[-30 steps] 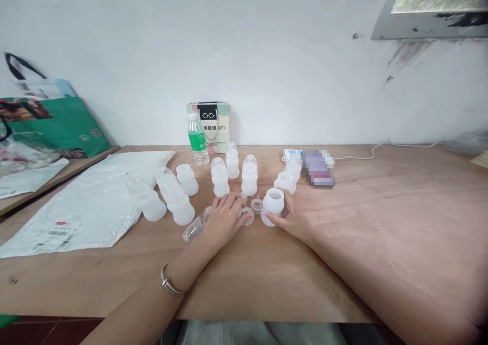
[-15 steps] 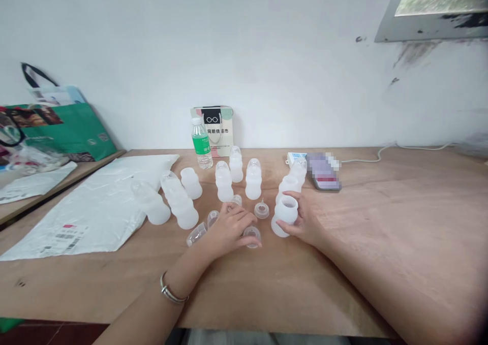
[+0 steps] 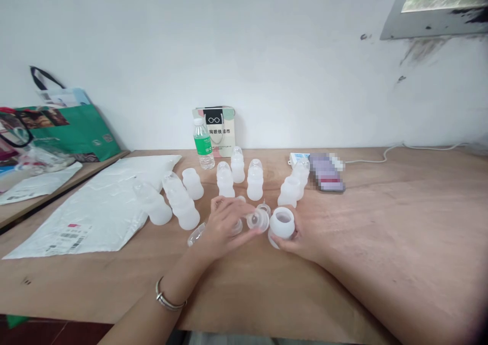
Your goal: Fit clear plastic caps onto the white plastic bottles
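My right hand (image 3: 301, 238) grips an open, frosted white plastic bottle (image 3: 281, 225), tilted with its mouth toward me, low over the wooden table (image 3: 381, 223). My left hand (image 3: 224, 227), with a bracelet on the wrist, holds a small clear nipple ring (image 3: 258, 219) just left of the bottle's mouth. A clear cap (image 3: 195, 234) lies on the table beside my left hand. Several more white bottles (image 3: 224, 180) stand or lie behind my hands.
A green-labelled water bottle (image 3: 202, 144) and a small paper bag (image 3: 218, 130) stand at the wall. A white mailing bag (image 3: 95, 205) lies at the left, a green tote (image 3: 64, 131) beyond it. A blurred flat object (image 3: 327, 172) and cable lie at the right.
My left hand has lifted the clear ring off the table and brought it up to the bottle. My right hand has tilted the bottle and drawn it nearer to me.
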